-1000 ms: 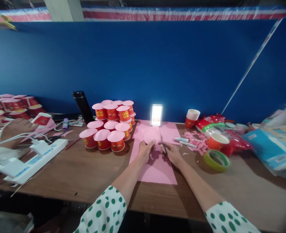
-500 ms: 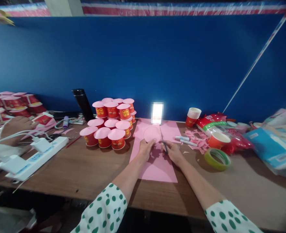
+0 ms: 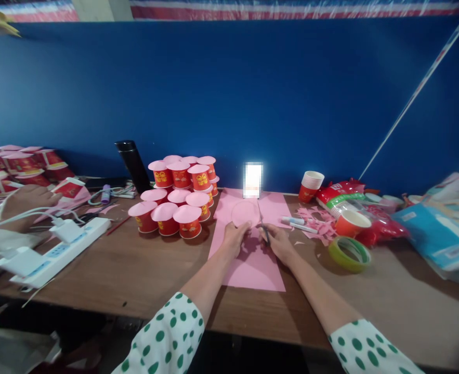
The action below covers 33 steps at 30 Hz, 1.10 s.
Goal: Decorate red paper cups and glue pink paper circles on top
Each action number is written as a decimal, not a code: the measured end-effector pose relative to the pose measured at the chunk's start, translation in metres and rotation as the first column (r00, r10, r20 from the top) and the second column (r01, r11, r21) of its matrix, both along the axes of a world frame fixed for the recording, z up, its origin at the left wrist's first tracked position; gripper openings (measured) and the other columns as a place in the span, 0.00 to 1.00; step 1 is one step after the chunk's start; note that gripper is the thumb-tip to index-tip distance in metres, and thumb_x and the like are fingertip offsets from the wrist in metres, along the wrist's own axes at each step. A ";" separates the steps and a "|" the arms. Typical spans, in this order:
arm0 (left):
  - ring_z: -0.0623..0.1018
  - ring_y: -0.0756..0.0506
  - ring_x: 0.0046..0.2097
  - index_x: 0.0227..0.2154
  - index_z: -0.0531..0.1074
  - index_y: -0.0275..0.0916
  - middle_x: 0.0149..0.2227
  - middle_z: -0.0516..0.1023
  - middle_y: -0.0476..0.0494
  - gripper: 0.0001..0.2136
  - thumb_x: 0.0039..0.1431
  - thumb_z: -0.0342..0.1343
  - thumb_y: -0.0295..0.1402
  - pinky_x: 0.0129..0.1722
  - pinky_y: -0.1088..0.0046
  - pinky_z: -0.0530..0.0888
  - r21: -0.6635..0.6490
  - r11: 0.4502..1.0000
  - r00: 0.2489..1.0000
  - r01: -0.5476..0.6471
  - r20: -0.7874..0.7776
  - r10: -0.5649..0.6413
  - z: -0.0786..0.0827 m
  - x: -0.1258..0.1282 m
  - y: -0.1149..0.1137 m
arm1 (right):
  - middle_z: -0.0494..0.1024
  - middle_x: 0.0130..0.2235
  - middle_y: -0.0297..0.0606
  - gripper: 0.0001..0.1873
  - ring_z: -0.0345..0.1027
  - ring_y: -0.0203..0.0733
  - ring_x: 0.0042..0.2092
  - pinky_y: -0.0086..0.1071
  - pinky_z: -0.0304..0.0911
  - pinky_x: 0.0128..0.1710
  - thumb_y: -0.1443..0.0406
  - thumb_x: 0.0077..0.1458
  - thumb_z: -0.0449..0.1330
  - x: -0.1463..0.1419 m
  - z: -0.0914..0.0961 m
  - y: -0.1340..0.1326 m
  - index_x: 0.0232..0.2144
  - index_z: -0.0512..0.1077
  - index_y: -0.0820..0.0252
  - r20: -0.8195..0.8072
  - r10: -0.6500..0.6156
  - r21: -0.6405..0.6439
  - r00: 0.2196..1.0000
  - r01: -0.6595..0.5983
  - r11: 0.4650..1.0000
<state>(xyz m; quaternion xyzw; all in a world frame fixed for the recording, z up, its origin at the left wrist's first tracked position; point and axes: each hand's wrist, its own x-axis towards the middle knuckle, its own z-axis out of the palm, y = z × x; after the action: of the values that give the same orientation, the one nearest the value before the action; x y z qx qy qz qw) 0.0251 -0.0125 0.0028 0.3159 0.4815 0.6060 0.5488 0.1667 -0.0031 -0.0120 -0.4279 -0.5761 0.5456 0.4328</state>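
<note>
My left hand (image 3: 234, 238) pinches the edge of a pink sheet of paper (image 3: 245, 213), which has a round outline on it. Fingers of my right hand (image 3: 279, 243) are wrapped round a pair of dark-handled scissors (image 3: 266, 235). The narrow blades point away from me, along the right side of the round outline. I cannot tell exactly how far the blades are apart. Beneath both hands lie more pink sheets (image 3: 254, 275), flat on the wooden table.
Red paper cups (image 3: 190, 229) topped with pink discs are stacked on the left. Further left are a power strip (image 3: 63, 254) and another person's hand (image 3: 28, 205). Pink scraps (image 3: 323, 218), a tape roll (image 3: 349, 254) and a cup stack (image 3: 311, 186) lie right.
The view has tilted very slightly, so the surroundings sit a few pixels higher. Both hands, the scissors and the paper look almost the same as before.
</note>
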 end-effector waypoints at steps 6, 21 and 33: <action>0.67 0.54 0.18 0.18 0.70 0.33 0.16 0.69 0.48 0.11 0.38 0.64 0.34 0.17 0.79 0.61 0.009 1.000 1.000 -0.007 0.019 0.006 0.000 0.000 0.000 | 0.68 0.20 0.27 0.21 0.60 0.30 0.17 0.24 0.59 0.14 0.55 0.44 0.63 0.000 -0.001 0.000 0.39 0.71 0.60 0.002 0.000 0.008 1.000 0.000 1.000; 0.67 0.54 0.18 0.20 0.70 0.33 0.17 0.70 0.48 0.11 0.38 0.65 0.34 0.18 0.79 0.62 0.015 1.000 0.998 -0.016 0.053 0.015 0.002 0.000 -0.001 | 0.68 0.20 0.26 0.21 0.61 0.30 0.17 0.25 0.59 0.15 0.55 0.44 0.63 0.001 0.000 0.000 0.38 0.72 0.60 0.016 -0.007 0.024 1.000 0.007 1.000; 0.68 0.54 0.19 0.21 0.71 0.33 0.17 0.70 0.48 0.11 0.36 0.65 0.34 0.18 0.79 0.63 0.036 0.999 0.997 -0.029 0.078 0.026 -0.002 -0.001 0.002 | 0.67 0.18 0.26 0.22 0.60 0.31 0.16 0.26 0.60 0.13 0.54 0.42 0.64 0.000 0.001 0.000 0.37 0.73 0.60 0.030 -0.021 0.006 0.999 0.021 1.000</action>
<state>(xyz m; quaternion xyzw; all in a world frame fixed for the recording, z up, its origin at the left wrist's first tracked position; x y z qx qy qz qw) 0.0244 -0.0109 0.0008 0.2958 0.4529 0.6341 0.5526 0.1664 -0.0029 -0.0111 -0.4409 -0.5794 0.5330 0.4311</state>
